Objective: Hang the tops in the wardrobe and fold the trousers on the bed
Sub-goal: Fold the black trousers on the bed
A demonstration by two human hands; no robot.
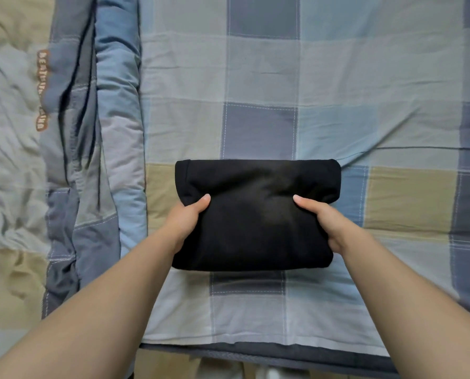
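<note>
Black trousers (255, 214) right in the middle of my view, folded down to a thick, soft rectangle with rounded corners, matte knit-looking cloth, no sheen at all. The far edge is a plump rolled fold; the near edge sits flat on the bed sheet (337, 77). I've got both hands on the bundle. Left hand (186, 218) grips the left side, thumb lying on top of the cloth and the fingers tucked out of sight beneath. Right hand (326, 222) mirrors it on the right side, thumb on top, fingers curled under the edge. The fabric dimples a little between the two thumbs.

Underneath, the sheet is a thin woven check in pale blue, slate, grey and tan squares with white stitched lines, lightly creased, one long wrinkle running off toward the right. On my left a padded quilt (91, 160) in the same colours is bunched into a long ridge, puffy and rumpled. There's a strip of brown lettering (42, 90) on it, running lengthwise, but it's creased and I can't read it properly.

Beyond the trousers the sheet lies open and flat. On the near side, the sheet ends at a dark band along the mattress edge (255, 351), close to the bottom of my view.
</note>
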